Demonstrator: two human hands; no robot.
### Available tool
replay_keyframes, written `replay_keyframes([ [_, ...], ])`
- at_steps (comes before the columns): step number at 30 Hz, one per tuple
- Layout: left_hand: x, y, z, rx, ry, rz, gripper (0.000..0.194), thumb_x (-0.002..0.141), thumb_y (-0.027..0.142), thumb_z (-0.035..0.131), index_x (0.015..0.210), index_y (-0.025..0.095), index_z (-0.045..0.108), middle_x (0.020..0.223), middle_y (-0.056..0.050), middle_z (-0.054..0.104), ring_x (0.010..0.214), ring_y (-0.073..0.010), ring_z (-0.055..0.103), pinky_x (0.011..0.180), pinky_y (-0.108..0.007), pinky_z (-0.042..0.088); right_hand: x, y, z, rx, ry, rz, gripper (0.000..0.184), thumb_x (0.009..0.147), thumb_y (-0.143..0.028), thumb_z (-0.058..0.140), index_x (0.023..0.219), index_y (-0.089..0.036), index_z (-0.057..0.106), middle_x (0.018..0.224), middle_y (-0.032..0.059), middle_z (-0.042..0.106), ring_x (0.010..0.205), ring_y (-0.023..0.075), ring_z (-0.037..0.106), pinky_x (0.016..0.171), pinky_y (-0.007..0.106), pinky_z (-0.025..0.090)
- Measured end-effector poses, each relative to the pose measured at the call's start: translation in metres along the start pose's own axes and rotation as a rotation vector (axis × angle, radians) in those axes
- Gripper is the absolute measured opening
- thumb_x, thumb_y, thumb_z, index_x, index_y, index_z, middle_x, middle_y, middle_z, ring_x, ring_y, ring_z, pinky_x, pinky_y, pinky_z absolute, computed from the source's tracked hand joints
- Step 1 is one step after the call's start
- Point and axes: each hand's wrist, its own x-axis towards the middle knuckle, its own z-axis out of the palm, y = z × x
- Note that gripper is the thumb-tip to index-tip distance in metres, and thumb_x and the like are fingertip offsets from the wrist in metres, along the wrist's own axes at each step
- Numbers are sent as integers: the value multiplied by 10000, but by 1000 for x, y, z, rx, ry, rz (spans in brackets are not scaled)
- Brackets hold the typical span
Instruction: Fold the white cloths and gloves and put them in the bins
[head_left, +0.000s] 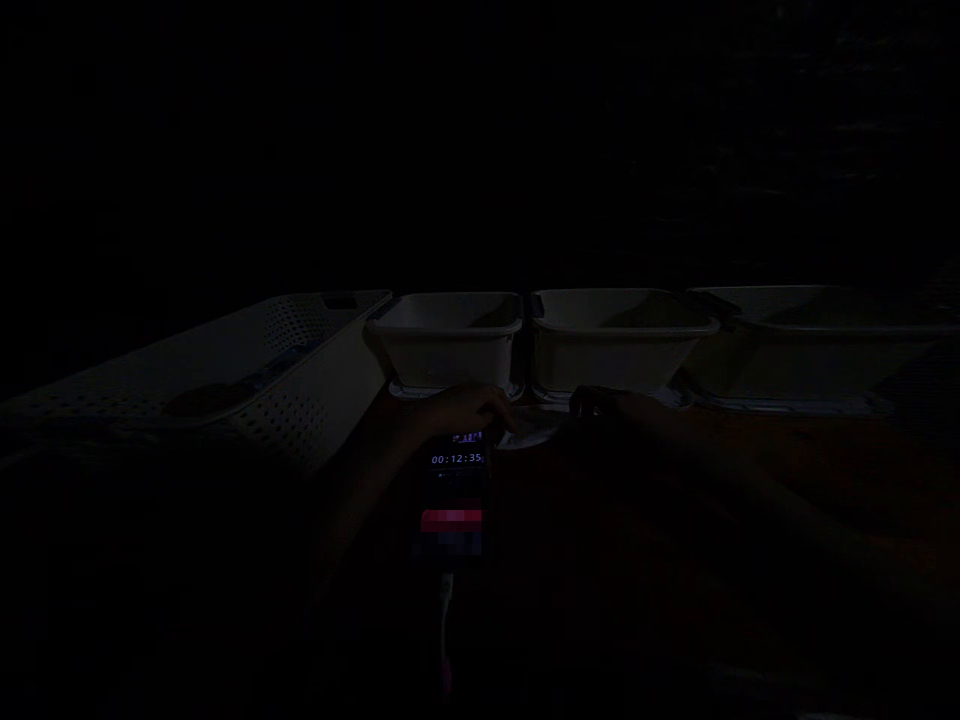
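The scene is very dark. My left hand (pixel 466 410) rests with curled fingers at the top edge of a lit phone (pixel 454 495) that shows a timer and a red bar, with a cable at its lower end. My right hand (pixel 604 405) lies just to the right, beside a small pale flat object (pixel 525 432) between the hands. What either hand holds is lost in the dark.
Three white tubs stand in a row behind the hands: left (pixel 450 340), middle (pixel 615 335) and right (pixel 817 340). A large perforated white basket (pixel 247 375) lies at the left. The table surface is dark brown.
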Motion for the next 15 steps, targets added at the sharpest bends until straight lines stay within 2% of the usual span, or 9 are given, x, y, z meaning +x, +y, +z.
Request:
replay_keyframes([
  [4,0,0,-1,0,-19,-14,457,663,-56,426,951,186,686,1050,-46,637,934,-117,582,829,-209,423,-2,4,-5,-38,10,-14,212,802,-291,486,995,-229,546,919,36,656,723,138,599,554,208,372],
  [8,1,0,-1,-4,-20,-9,477,656,-66,414,947,198,685,1039,-28,643,906,-106,588,819,-204,426,-3,6,-7,-32,-34,3,183,803,-267,477,959,-246,570,914,17,657,743,141,608,572,208,377],
  [15,-1,3,0,10,8,-31,409,702,-16,442,951,197,687,1059,-34,632,911,-110,588,805,-194,428,-4,-1,-9,-120,-108,60,218,814,-223,441,917,-174,626,925,92,659,803,178,620,637,234,404],
])
